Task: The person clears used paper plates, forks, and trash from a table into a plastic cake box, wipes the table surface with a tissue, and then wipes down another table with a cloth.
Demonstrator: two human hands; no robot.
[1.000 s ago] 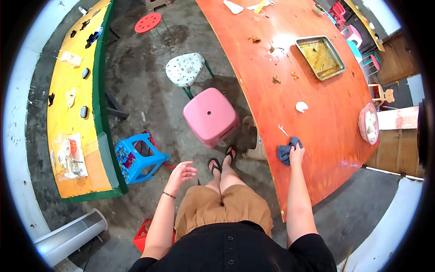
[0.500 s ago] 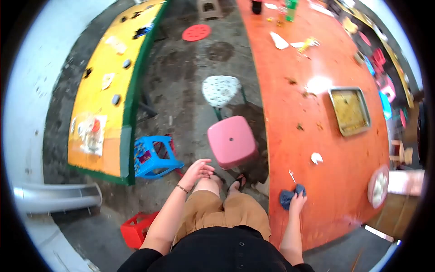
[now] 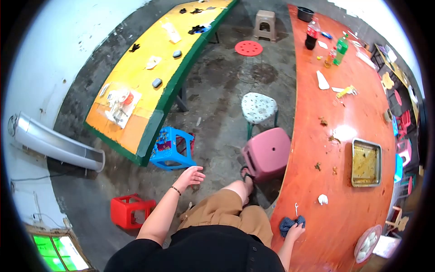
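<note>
My right hand (image 3: 295,232) grips a dark blue striped cloth (image 3: 287,225), which lies bunched on the orange-red table (image 3: 308,177) near its left edge. Just beyond the cloth is a small white spoon-like piece (image 3: 297,208), and a crumpled white tissue (image 3: 322,199) lies further up. Scattered brown food scraps (image 3: 323,121) and a metal tray (image 3: 353,163) with a yellow-brown greasy bottom are on the same table. My left hand (image 3: 190,177) hangs over the floor, holding nothing, its fingers stretched out. A blue plastic stool (image 3: 174,156) is the nearest thing to it.
A pink stool (image 3: 267,152) stands against the table's left side, with a white patterned stool (image 3: 258,108) behind. To the left are a yellow table (image 3: 149,86), a red stool (image 3: 131,211) and a silver standing appliance (image 3: 59,143). Bottles (image 3: 312,34) stand at the table's far end.
My view has tilted up and swung left, so both tables appear shifted to the right. My legs have changed position. The cloth stays in my right hand, and my left hand remains free.
</note>
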